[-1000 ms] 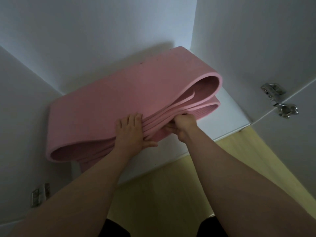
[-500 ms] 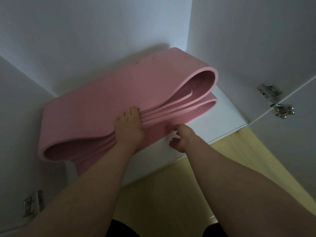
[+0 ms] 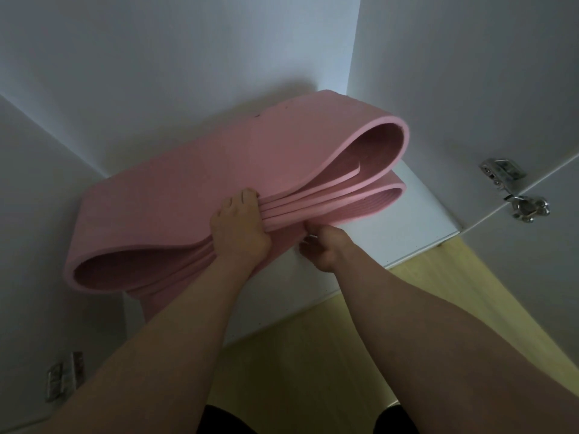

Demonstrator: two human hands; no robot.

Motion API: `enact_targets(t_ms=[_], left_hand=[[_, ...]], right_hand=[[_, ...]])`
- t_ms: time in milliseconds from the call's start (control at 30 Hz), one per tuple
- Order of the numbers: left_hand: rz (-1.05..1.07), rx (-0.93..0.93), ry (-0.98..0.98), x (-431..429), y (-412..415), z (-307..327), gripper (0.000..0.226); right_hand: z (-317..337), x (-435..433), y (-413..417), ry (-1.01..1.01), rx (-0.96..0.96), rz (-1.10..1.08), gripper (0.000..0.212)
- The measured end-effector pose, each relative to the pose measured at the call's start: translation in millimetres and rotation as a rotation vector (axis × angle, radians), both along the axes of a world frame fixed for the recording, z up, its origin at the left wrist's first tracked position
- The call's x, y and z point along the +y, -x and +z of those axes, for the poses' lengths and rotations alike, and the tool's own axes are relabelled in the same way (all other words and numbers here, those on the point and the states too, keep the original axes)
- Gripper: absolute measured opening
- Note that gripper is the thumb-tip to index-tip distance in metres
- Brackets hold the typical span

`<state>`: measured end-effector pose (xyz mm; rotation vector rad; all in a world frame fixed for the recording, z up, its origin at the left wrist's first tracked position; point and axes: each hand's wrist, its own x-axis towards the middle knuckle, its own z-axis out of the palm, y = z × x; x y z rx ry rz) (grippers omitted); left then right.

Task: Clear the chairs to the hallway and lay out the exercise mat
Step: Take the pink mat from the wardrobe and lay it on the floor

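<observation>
Pink mat (image 3: 219, 170) on white shelf (image 3: 416, 220); left hand (image 3: 238, 227) grips it, right hand (image 3: 326, 249) grip unclear

The fingers of the left hand (image 3: 238, 227) bend over the pinched middle of the mat (image 3: 219, 170), and their tips are hidden behind its edge; the thumb is out of sight. The right hand (image 3: 326, 249) is at the mat's lower edge, but whether its fingers hold the mat cannot be told. The left forearm covers the mat's lowest fold. The mat hides most of the shelf (image 3: 416, 220). The bottom edge cuts off both arms. The left hinge (image 3: 64, 375) is blurred.
</observation>
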<state>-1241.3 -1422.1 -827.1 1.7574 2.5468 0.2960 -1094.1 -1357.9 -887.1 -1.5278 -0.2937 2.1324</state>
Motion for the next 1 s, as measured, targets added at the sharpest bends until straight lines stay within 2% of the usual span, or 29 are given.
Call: enact_targets(t_ms=[67, 167, 300, 467, 567, 667, 733, 800, 1000], left_hand=[[-0.019, 0.016, 0.005, -1, 1, -4, 0.058], [-0.03, 0.066, -0.043, -1, 7, -13, 0.06], [-0.026, 0.047, -0.058, 2, 24, -24, 0.08], [-0.146, -0.089, -0.002, 4, 48, -30, 0.116], [-0.154, -0.029, 0.094, 4, 46, -31, 0.133], [-0.088, 0.099, 0.082, 6, 34, -37, 0.116], [-0.059, 0.167, -0.001, 11, 30, -37, 0.094], [-0.052, 0.203, -0.085, 20, 32, -33, 0.083], [-0.018, 0.249, -0.064, 58, 41, -5, 0.083]], right_hand=[[6, 1, 4, -0.063, 0.086, -0.006, 0.026], [14, -2, 5, -0.149, 0.116, 0.03, 0.027], [19, -9, 14, -0.213, 0.14, 0.031, 0.029], [25, -6, 22, -0.254, 0.15, 0.016, 0.032], [28, -6, 25, -0.241, 0.135, 0.008, 0.032], [30, -2, 27, -0.236, 0.123, -0.002, 0.032], [33, 2, 30, -0.252, 0.135, -0.008, 0.03], [38, 10, 33, -0.28, 0.152, -0.021, 0.028], [50, 36, 46, -0.565, 0.012, 0.081, 0.038]])
